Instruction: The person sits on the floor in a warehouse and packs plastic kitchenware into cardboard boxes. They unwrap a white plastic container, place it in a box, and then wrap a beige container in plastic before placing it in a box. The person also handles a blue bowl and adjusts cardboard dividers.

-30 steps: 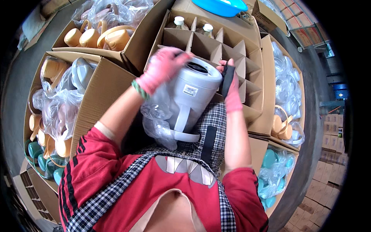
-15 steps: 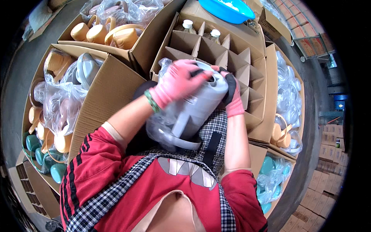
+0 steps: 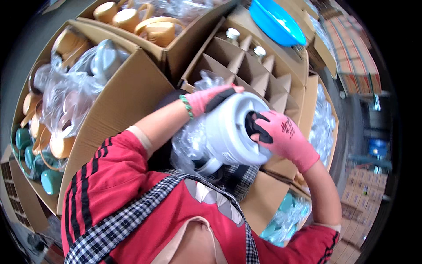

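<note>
A light grey plastic jug [image 3: 222,127] lies tilted across my lap, its round end facing right and a loop handle [image 3: 209,166] at its lower side. My left hand [image 3: 215,99], in a pink glove with dark fingertips, is closed over the jug's upper side and steadies it. My gloved right hand [image 3: 283,136] has its fingers bunched at the dark round hole in the jug's end. What those fingertips grip is hidden inside the hole. Clear plastic wrap [image 3: 187,143] bunches around the jug's left side.
Ahead stands a carton with cardboard dividers [image 3: 252,68]; two clear bottles with whitish caps [image 3: 232,34] show in it. A blue basin [image 3: 285,26] sits beyond. Open boxes hold orange jugs [image 3: 160,33], bagged pastel jugs [image 3: 72,99], green ones [image 3: 52,181] and bagged grey pieces [image 3: 323,127].
The jug has turned so its holed end faces more to the right. My right hand has moved from its far side to the hole; my left hand has drawn back onto its upper side.
</note>
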`<control>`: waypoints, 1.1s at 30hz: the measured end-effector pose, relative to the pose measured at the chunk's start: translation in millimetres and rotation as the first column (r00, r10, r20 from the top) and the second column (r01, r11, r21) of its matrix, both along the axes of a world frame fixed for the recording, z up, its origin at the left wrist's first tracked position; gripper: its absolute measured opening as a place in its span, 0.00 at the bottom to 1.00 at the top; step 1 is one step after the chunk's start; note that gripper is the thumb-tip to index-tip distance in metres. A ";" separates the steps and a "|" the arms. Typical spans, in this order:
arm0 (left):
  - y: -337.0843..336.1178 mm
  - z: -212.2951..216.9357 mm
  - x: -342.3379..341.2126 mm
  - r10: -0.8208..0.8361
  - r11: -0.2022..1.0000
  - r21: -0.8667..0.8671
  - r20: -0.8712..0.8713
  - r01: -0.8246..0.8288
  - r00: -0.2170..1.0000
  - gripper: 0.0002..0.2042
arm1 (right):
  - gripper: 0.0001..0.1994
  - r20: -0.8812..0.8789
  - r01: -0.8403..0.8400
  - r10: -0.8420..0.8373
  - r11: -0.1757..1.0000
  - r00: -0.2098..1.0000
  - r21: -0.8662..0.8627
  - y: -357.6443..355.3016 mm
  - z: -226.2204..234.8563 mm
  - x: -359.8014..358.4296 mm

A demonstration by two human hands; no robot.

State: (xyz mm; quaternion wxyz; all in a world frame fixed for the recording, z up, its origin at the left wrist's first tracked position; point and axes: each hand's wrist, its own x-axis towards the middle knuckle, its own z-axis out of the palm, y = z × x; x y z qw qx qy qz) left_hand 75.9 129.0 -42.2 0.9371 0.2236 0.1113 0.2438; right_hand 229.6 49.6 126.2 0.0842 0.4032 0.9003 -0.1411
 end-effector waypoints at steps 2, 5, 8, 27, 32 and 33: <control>1.0 1.7 4.4 0.059 0.967 0.251 -0.089 -0.034 0.994 0.18 | 0.13 0.193 0.317 -0.298 0.945 0.935 -0.076 0.2 0.0 -19.7; 1.4 16.6 -5.2 0.018 0.955 0.297 -0.104 0.014 0.994 0.20 | 0.16 0.076 0.715 -0.750 0.589 0.658 -0.377 9.8 -9.5 -22.1; 6.9 15.0 -13.9 0.097 0.896 0.443 -0.113 -0.037 0.989 0.23 | 0.09 0.094 0.670 -0.849 0.336 0.520 -0.662 18.1 4.8 -19.5; 8.0 17.5 -13.8 0.254 0.756 0.652 -0.215 -0.055 0.943 0.28 | 0.07 0.247 -0.352 0.354 0.935 0.902 -0.053 23.2 27.2 -33.0; 14.0 9.6 -6.6 0.395 0.558 0.824 -0.158 -0.099 0.905 0.28 | 0.09 0.372 -0.648 0.613 0.761 0.697 -0.040 38.3 7.6 -15.0; 14.6 9.6 -4.8 0.386 0.585 0.809 -0.210 -0.063 0.898 0.27 | 0.09 0.292 -0.515 0.493 0.857 0.819 -0.002 33.8 1.7 -15.1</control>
